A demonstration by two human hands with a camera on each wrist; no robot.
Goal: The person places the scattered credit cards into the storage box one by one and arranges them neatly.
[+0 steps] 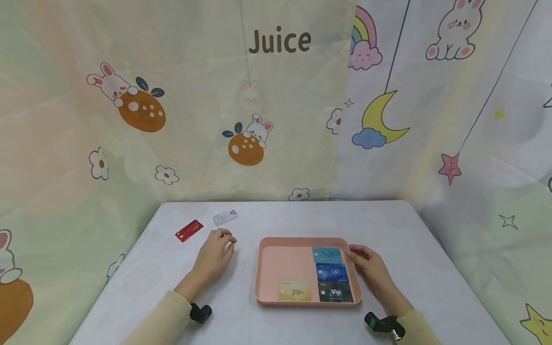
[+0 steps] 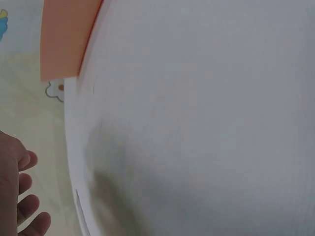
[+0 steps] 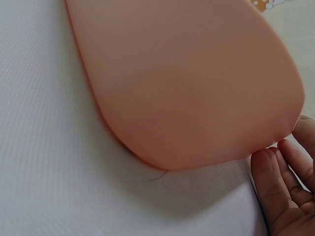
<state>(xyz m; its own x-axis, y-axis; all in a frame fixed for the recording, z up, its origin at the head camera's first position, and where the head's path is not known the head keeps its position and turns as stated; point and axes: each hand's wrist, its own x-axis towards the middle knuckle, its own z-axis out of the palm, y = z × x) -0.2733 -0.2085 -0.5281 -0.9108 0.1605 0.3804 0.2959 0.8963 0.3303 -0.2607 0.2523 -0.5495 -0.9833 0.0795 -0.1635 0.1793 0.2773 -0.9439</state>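
Observation:
A pink tray [image 1: 282,261] lies on the white table, with a teal VIP card [image 1: 327,255], a blue VIP card [image 1: 332,272] and a black Vip card [image 1: 335,293] stacked in a column along its right side. At its front, left of the black one, is a gold card [image 1: 294,291]. My right hand [image 1: 374,270] pinches the tray's right rim between thumb and fingers; the right wrist view shows its fingertips at the tray wall [image 3: 197,108]. My left hand [image 1: 214,256] hovers left of the tray, fingers loosely bent, holding nothing. Just beyond it lie a red VIP card [image 1: 189,231] and a silver card [image 1: 225,218].
The white table [image 1: 241,306] ends at a cartoon-printed cloth backdrop [image 1: 194,96] behind and on both sides. Black wrist cameras sit on the left wrist [image 1: 201,313] and right wrist [image 1: 385,324], low over the table.

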